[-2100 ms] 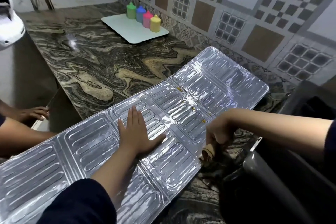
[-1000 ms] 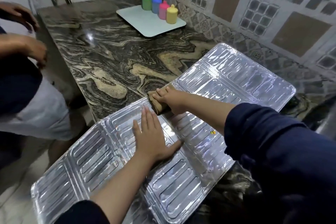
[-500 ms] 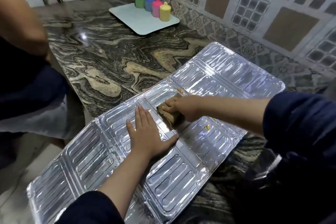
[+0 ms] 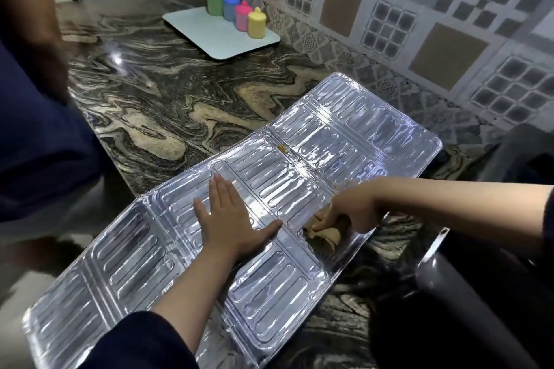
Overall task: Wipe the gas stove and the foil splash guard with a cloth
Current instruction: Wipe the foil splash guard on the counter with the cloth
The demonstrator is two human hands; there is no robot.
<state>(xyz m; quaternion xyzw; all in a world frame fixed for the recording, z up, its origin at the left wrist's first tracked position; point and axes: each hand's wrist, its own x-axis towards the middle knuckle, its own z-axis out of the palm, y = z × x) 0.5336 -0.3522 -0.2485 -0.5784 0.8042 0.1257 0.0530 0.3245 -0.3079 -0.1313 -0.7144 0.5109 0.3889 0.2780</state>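
The silver foil splash guard [image 4: 359, 135] lies unfolded flat across the marble counter, its left end hanging past the counter edge. My left hand [image 4: 230, 219] presses palm-down on its middle panel, fingers spread. My right hand [image 4: 350, 213] grips a folded tan cloth [image 4: 325, 235] against the guard's near edge, just right of my left thumb. The dark gas stove [image 4: 479, 287] shows only in part at the lower right.
A white tray [image 4: 221, 36] with several coloured bottles [image 4: 233, 10] stands at the back of the marble counter [image 4: 168, 93] by the tiled wall. Another person in dark clothes [image 4: 39, 135] stands close at the left beside the counter edge.
My right hand has dragged the cloth from the guard's far edge, past the middle, toward me to the near edge. My left hand has stayed flat. The person at the left has shifted closer.
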